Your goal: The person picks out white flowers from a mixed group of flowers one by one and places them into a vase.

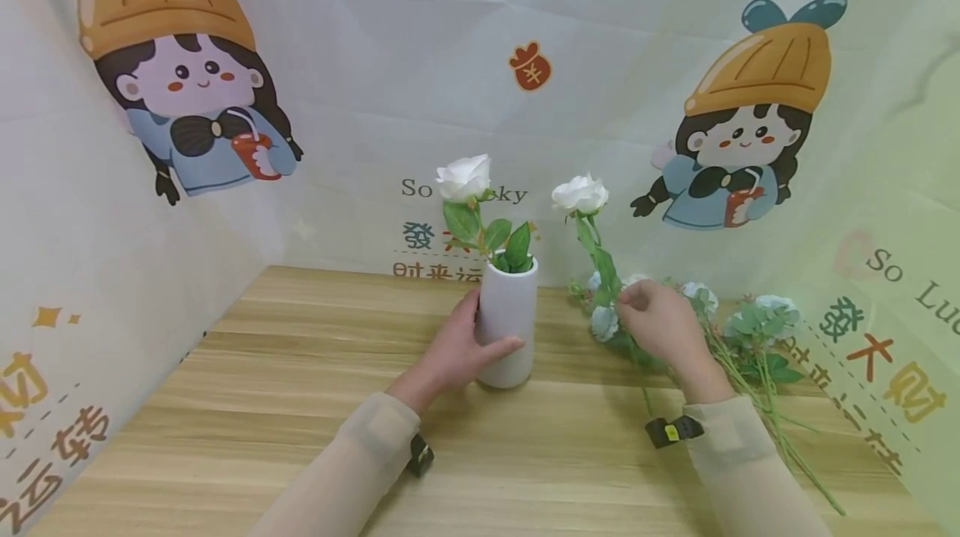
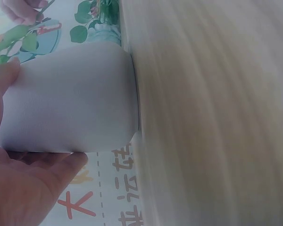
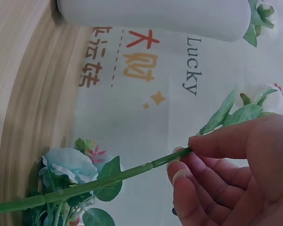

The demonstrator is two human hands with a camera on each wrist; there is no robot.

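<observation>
A white vase (image 1: 507, 328) stands upright on the wooden table, and my left hand (image 1: 462, 345) holds it round its side. In the left wrist view the thumb and fingers lie on opposite sides of the vase (image 2: 75, 96). One white rose (image 1: 465, 178) stands in the vase, leaning left, with green leaves at the mouth. To the right, my right hand (image 1: 663, 328) pinches the stem of a second white rose (image 1: 581, 194) and keeps it upright. The right wrist view shows its green stem (image 3: 118, 176) between thumb and fingertips, the lower end running out of frame.
Several pale blue flowers (image 1: 776, 316) with long green stems lie on the table (image 1: 225, 404) at the right, partly behind my right hand. A printed cloth (image 1: 360, 103) with cartoon figures hangs behind and beside the table.
</observation>
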